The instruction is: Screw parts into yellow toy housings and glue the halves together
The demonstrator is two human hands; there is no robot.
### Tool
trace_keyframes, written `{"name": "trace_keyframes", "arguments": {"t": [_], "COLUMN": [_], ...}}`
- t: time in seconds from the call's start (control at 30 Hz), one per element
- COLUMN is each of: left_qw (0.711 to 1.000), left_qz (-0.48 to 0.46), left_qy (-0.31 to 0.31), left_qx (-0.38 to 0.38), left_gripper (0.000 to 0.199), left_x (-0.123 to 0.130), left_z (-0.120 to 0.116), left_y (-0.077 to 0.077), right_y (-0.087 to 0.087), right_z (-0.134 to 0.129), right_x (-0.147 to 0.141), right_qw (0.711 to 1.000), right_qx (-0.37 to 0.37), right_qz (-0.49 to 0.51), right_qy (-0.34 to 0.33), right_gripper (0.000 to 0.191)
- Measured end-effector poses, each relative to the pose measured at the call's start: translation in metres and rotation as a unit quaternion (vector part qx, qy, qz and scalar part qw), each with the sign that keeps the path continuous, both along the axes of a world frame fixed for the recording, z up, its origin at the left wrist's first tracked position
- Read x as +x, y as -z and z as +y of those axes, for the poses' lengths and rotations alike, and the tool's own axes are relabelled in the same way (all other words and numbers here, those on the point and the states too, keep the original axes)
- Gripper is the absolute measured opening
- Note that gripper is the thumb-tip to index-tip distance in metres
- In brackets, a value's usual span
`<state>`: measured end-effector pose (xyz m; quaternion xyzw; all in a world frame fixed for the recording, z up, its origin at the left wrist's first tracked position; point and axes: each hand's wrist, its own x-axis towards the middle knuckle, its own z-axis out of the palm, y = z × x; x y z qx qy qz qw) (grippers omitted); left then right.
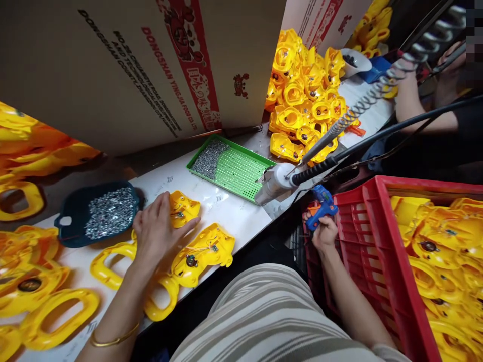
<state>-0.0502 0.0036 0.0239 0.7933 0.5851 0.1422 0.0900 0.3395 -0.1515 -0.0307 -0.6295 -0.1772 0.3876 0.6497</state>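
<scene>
On the white work surface, my left hand lies over a yellow plastic shell, thumb and fingers apart. Its palm hides part of that shell, and whether the fingers touch it I cannot tell. Just right of the hand is a second yellow shell, hollow side up, with thin wires, a small board and a round dark part inside. Low beside the red crate, my right hand is closed around a blue and orange plastic part. A grey powered screwdriver hangs from a coiled spring between my hands, held by neither.
Small metal screws fill parts of a dark tub and a green tray. Yellow shells are heaped at left, at the back and inside the red crate. A large carton stands behind. Another person's arm is at right.
</scene>
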Motion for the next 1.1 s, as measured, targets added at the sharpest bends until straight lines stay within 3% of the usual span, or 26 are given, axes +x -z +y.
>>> {"name": "trace_keyframes", "arguments": {"t": [0.23,0.4,0.47,0.53,0.63,0.7,0.77,0.83,0.87,0.9,0.93,1.03,1.1], "left_qw": [0.999,1.000,0.998,0.998,0.997,0.997,0.995,0.993,0.992,0.992,0.991,0.991,0.990], "left_qz": [0.033,-0.014,-0.034,-0.044,-0.041,-0.033,-0.027,-0.025,-0.024,-0.023,-0.022,-0.013,-0.010], "left_qy": [-0.011,0.008,-0.002,-0.017,-0.036,-0.055,-0.085,-0.111,-0.117,-0.121,-0.125,-0.134,-0.136], "left_qx": [0.005,0.026,0.043,0.052,0.053,0.052,0.047,0.040,0.036,0.033,0.031,0.027,0.027], "left_gripper": [0.092,0.099,0.093,0.080,0.068,0.067,0.066,0.062,0.059,0.056,0.053,0.047,0.045], "left_x": [-0.003,-0.003,-0.004,-0.008,-0.012,-0.014,-0.014,-0.013,-0.011,-0.010,-0.009,-0.006,-0.005], "left_z": [0.004,-0.009,-0.022,-0.041,-0.077,-0.099,-0.117,-0.127,-0.130,-0.131,-0.132,-0.134,-0.135], "left_y": [0.010,0.007,0.003,0.001,0.001,0.003,0.005,0.007,0.007,0.007,0.008,0.009,0.010], "right_y": [-0.009,-0.025,-0.028,-0.029,-0.034,-0.045,-0.062,-0.080,-0.089,-0.096,-0.102,-0.109,-0.109], "right_z": [0.058,0.067,0.070,0.072,0.064,0.049,0.030,0.016,0.014,0.015,0.020,0.052,0.077], "right_x": [0.028,0.038,0.043,0.047,0.049,0.041,0.020,-0.017,-0.039,-0.064,-0.090,-0.161,-0.199], "right_qw": [0.998,0.989,0.983,0.966,0.939,0.887,0.817,0.818,0.833,0.826,0.805,0.744,0.669], "right_qx": [-0.051,-0.107,-0.122,-0.164,-0.178,-0.157,-0.122,-0.072,-0.063,-0.040,0.001,0.078,0.039], "right_qz": [-0.005,-0.029,-0.046,-0.117,-0.257,-0.412,-0.553,-0.563,-0.515,-0.461,-0.434,-0.458,-0.523], "right_qy": [-0.030,-0.100,-0.130,-0.161,-0.141,-0.140,-0.111,-0.092,-0.190,-0.323,-0.405,-0.480,-0.527], "right_gripper": [0.018,0.024,0.027,0.023,0.018,0.011,0.005,0.010,0.010,0.009,0.009,0.021,0.029]}}
